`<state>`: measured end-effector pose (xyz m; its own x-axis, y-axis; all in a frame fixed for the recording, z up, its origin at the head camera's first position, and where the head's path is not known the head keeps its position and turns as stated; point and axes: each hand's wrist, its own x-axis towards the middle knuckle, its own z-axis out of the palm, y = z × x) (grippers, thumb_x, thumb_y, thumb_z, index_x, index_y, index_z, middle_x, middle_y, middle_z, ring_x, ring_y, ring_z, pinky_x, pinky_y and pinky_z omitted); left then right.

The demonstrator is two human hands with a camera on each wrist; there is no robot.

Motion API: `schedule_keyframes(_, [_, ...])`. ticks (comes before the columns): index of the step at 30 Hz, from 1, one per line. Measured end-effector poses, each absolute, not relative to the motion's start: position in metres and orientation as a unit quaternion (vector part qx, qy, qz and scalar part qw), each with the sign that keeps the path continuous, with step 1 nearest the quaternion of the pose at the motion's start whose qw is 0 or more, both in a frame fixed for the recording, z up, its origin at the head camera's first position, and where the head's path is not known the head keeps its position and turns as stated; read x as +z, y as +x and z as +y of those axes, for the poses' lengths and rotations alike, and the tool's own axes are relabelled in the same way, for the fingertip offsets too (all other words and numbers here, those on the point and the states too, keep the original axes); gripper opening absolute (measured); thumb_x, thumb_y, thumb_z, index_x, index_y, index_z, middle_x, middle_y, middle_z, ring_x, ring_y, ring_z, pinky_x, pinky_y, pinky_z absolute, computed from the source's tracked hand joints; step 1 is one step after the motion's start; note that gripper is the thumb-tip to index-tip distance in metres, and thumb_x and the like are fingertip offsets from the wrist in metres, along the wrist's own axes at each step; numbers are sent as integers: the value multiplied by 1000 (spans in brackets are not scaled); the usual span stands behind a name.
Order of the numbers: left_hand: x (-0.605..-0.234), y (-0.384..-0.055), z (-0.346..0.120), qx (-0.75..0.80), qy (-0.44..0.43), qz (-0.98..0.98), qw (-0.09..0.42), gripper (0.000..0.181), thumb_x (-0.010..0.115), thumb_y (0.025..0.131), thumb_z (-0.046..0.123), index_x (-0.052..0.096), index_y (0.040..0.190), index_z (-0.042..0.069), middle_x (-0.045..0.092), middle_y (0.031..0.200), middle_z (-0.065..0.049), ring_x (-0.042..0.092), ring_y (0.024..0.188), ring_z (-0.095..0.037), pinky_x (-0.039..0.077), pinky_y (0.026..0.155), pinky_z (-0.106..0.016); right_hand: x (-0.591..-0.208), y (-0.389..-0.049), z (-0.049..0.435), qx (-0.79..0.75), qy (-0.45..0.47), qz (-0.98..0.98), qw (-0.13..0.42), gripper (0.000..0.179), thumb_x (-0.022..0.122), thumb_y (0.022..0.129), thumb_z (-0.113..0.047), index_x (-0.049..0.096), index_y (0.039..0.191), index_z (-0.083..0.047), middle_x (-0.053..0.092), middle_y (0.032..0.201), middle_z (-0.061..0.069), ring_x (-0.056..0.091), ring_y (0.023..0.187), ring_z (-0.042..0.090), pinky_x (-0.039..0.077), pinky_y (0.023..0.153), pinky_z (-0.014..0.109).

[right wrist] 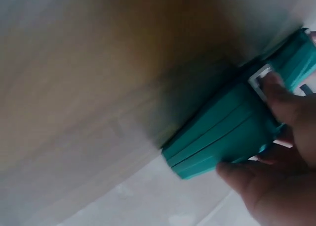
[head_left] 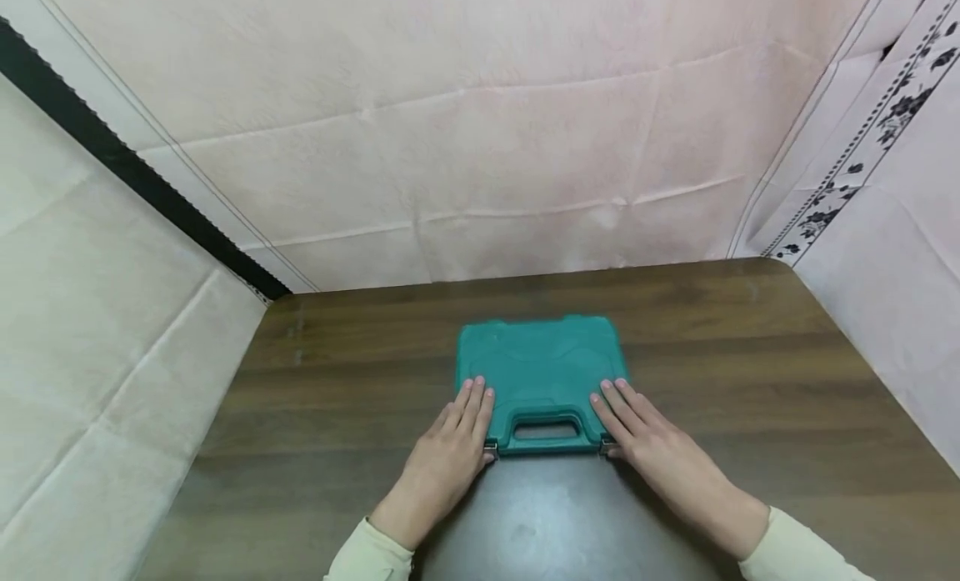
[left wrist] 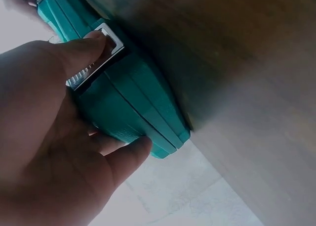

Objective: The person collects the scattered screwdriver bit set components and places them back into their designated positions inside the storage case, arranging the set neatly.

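Observation:
A closed green plastic carrying case (head_left: pixel 543 356) lies flat on the table, its handle opening facing me. My left hand (head_left: pixel 450 456) holds the case's near left corner, fingers stretched over the lid. In the left wrist view, the left thumb (left wrist: pixel 89 50) presses on a metal latch (left wrist: pixel 118 44) at the front side. Over the near right corner, my right hand (head_left: pixel 660 448) grips in mirrored fashion. Its thumb (right wrist: pixel 276 90) rests on the other metal latch (right wrist: pixel 256 82) in the right wrist view. A thin seam between lid and base shows in both wrist views.
The dark wood-grain table (head_left: pixel 360 381) has rounded far corners. Pale creased cloth (head_left: pixel 480 147) hangs behind it and at both sides. A black strip (head_left: pixel 142 164) runs down the left, and a floral band (head_left: pixel 862 156) down the right.

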<state>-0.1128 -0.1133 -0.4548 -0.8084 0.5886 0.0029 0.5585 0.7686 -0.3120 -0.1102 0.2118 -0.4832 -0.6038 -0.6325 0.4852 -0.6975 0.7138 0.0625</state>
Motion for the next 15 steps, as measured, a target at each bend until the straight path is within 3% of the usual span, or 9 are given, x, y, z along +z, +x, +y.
schedule_keyframes(4, [-457,-112,-111,150,-306,-939,49,79,61,106,49,35,162,-1,34,168,-21,34,156,-31,45,115,-36,-483,-106,211,67,359,-899,241,73,14,115,-44,58,144,6,57,149,28,57,135,44,58,94,47])
schedule_keyframes(8, [-456,-109,-113,108,-303,-946,34,80,63,105,47,34,162,-1,32,169,-21,33,157,-32,44,116,-39,-481,-102,212,96,348,-914,184,56,53,111,-38,55,150,3,51,155,26,52,140,44,56,98,49])
schedule_keyframes(11, [-452,-110,-116,42,-288,-957,16,80,59,106,52,34,164,3,31,170,-18,31,157,-30,42,118,-44,-473,-102,212,142,315,-932,112,71,78,97,-34,51,155,-4,43,163,22,43,148,43,49,108,55])
schedule_keyframes(15, [-443,-117,-119,-35,-255,-966,32,78,54,106,60,40,162,7,37,168,-16,38,154,-30,41,117,-53,-459,-109,213,201,258,-941,81,75,79,96,-38,49,157,-9,37,166,23,33,153,47,34,116,67])
